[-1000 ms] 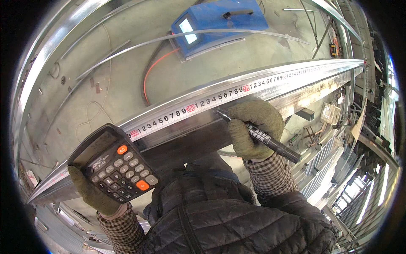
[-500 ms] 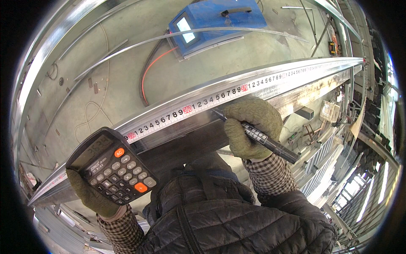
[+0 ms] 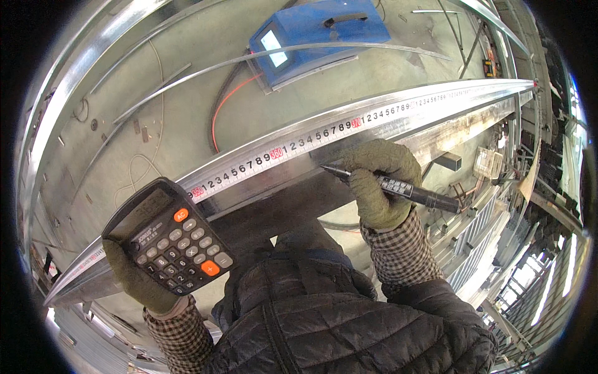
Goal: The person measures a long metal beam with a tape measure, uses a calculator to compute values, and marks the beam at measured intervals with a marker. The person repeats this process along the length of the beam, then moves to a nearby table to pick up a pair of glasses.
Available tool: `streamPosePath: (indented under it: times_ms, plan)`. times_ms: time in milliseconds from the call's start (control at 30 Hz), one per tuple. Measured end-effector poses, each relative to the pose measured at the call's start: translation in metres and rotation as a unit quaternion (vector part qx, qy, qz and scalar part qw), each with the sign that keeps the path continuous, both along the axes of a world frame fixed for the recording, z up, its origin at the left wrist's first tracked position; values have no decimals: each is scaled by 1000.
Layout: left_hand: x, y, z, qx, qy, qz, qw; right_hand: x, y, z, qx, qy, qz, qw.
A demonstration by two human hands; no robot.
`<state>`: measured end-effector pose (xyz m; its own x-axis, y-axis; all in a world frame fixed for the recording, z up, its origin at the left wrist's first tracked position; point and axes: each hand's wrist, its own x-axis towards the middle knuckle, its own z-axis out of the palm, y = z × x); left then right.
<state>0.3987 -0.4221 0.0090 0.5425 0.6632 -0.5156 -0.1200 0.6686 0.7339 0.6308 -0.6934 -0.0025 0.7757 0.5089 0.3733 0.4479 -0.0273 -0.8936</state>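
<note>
A black calculator [image 3: 177, 240] with grey and orange keys is in my left hand [image 3: 140, 283], which wears a green glove and grips its lower left side. My right hand [image 3: 383, 184], gloved the same way, pinches a black marker pen [image 3: 414, 194] whose dark tip points left, close to the metal beam. Across the view runs a long shiny metal beam [image 3: 258, 187]. A white tape measure [image 3: 299, 144] with black and red figures lies stretched along its top face. The beam's left part is partly hidden behind the calculator.
Beyond the beam, a blue machine [image 3: 317, 34] with a lit screen and a black handle stands on the floor. An orange hose [image 3: 223, 106] and a dark cable trail from it. A thin curved metal strip [image 3: 205, 70] passes before it. Metal profiles [image 3: 470, 234] are stacked at the right.
My right hand has drawn slightly right and back with the marker, whose tip now shows more plainly. The calculator sits a little higher and further right in view.
</note>
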Motion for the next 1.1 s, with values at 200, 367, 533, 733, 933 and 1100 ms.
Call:
streamPosePath:
  times_ms: [200, 367, 533, 733, 933, 1100]
  plan:
    - [-2, 2, 4, -2, -47, -51, 998, -35, -5, 11, 68, 91, -56, 992]
    - [17, -15, 19, -31, -109, -109, 988, -72, -9, 49, -47, 101, -58, 992]
    - [36, -39, 41, -128, -174, -176, 960, -102, -5, 83, -53, 40, 44, 997]
    - [40, -55, 58, -131, -150, -146, 969, -108, -4, 100, -96, -102, 57, 989]
    - [62, -86, 54, -97, -109, -118, 982, -68, -21, 94, -102, -98, 134, 981]
    - [95, -123, 62, -101, -133, -85, 982, -20, -61, 100, -113, -95, 156, 977]
